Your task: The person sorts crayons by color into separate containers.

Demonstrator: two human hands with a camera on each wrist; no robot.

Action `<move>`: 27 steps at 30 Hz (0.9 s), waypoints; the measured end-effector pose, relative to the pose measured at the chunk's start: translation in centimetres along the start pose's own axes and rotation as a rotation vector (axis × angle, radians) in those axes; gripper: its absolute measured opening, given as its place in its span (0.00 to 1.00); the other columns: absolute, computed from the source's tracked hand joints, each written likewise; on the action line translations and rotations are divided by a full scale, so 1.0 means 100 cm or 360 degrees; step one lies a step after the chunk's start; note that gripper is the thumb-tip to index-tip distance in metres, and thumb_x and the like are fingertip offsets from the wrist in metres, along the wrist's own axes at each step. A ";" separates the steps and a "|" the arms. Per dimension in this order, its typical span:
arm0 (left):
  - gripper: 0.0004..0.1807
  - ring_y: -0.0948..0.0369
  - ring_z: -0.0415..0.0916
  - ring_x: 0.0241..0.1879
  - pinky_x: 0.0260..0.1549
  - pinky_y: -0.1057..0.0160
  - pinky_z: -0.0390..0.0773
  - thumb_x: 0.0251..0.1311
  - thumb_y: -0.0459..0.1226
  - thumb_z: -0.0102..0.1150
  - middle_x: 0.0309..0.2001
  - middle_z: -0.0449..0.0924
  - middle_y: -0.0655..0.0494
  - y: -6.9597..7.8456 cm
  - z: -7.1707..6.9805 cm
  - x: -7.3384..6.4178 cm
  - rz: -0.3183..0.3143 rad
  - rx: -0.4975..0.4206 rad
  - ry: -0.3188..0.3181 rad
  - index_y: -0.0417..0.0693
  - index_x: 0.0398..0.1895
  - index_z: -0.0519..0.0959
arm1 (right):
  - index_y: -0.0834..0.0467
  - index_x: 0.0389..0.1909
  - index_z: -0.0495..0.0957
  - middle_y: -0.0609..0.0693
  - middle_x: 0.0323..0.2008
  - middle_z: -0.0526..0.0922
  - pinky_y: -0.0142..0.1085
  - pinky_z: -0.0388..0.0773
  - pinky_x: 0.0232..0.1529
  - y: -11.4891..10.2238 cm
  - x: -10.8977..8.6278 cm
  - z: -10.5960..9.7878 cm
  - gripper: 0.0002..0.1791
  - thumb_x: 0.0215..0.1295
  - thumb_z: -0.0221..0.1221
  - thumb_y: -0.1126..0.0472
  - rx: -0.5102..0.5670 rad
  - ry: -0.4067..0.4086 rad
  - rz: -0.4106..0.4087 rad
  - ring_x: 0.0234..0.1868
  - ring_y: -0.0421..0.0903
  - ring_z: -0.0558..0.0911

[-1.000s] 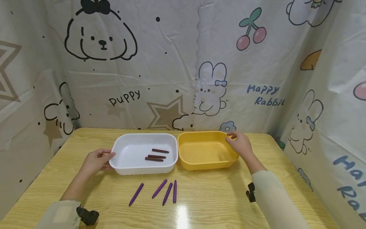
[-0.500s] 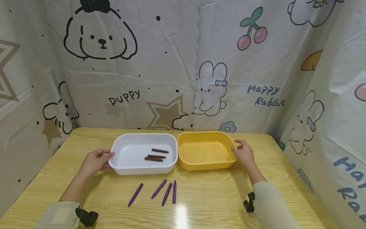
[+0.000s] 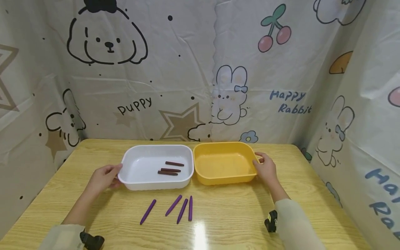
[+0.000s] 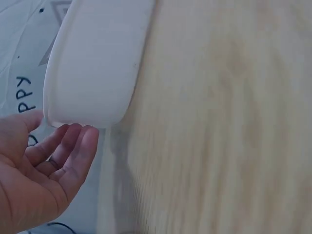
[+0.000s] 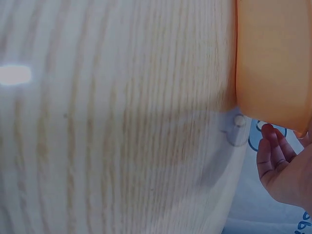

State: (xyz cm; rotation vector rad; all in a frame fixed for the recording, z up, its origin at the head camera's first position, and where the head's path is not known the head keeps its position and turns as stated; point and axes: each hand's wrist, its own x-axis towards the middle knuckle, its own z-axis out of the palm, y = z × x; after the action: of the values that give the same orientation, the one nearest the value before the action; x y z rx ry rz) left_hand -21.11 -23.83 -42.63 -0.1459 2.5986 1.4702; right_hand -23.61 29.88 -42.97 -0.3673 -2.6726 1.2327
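On the wooden table, a white plastic tray [image 3: 137, 170] holds several dark brown crayons [image 3: 168, 170]. My left hand [image 3: 103, 177] is at its left end. In the left wrist view, fingertips [image 4: 87, 134] reach the tray's outer end wall, while the thumb stands slightly off the rim. Right beside the white tray sits a yellow tray [image 3: 225, 165] with a bare inside. My right hand [image 3: 266, 167] pinches its right end, the thumb over the rim and the fingers at the outer wall [image 5: 275, 63]. Several purple crayons [image 3: 182, 210] lie in front of the trays.
Printed cloth [image 3: 175, 69] hangs behind the table and along both sides. The wooden tabletop [image 3: 231, 215] stretches in front of the trays. A black wrist camera [image 3: 271, 221] is at the right sleeve, another [image 3: 91, 240] at the left.
My right hand has come down from the yellow tray's back right corner to its right end. My left thumb has drawn back from the white tray's rim. Both trays stay side by side.
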 end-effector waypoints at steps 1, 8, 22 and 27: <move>0.40 0.64 0.78 0.32 0.32 0.65 0.83 0.66 0.59 0.37 0.44 0.77 0.37 -0.001 -0.002 -0.003 0.0007 0.0017 -0.0003 0.28 0.58 0.66 | 0.59 0.62 0.67 0.62 0.46 0.71 0.30 0.75 0.30 0.000 0.000 0.000 0.24 0.65 0.52 0.61 0.0001 -0.0005 0.0003 0.40 0.51 0.74; 0.42 0.61 0.78 0.32 0.31 0.63 0.82 0.68 0.61 0.28 0.39 0.78 0.42 0.000 -0.012 -0.026 0.0067 0.0155 -0.0007 0.27 0.54 0.70 | 0.59 0.62 0.68 0.64 0.47 0.72 0.31 0.77 0.33 -0.001 0.000 -0.002 0.23 0.66 0.51 0.60 0.0011 0.0012 -0.0004 0.42 0.53 0.75; 0.17 0.62 0.74 0.33 0.27 0.66 0.75 0.62 0.49 0.55 0.34 0.81 0.55 0.015 0.015 -0.051 0.0298 0.0639 -0.0113 0.44 0.39 0.81 | 0.58 0.64 0.66 0.63 0.48 0.70 0.29 0.77 0.27 0.003 0.000 -0.001 0.24 0.67 0.50 0.60 0.0097 -0.0010 0.0076 0.38 0.49 0.74; 0.14 0.62 0.75 0.33 0.29 0.62 0.75 0.59 0.49 0.59 0.31 0.80 0.58 0.019 0.031 -0.057 0.0280 0.0731 -0.0188 0.48 0.35 0.81 | 0.57 0.63 0.67 0.62 0.48 0.70 0.28 0.75 0.30 0.003 -0.001 0.000 0.23 0.67 0.50 0.60 0.0094 0.0001 0.0084 0.41 0.50 0.73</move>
State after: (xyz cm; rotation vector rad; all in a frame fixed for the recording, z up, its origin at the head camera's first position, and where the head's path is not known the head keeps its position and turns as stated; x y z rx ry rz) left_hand -15.52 -20.16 -41.56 0.2201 2.8217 0.8528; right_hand -23.49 30.04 -43.23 -0.4321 -2.6350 1.3232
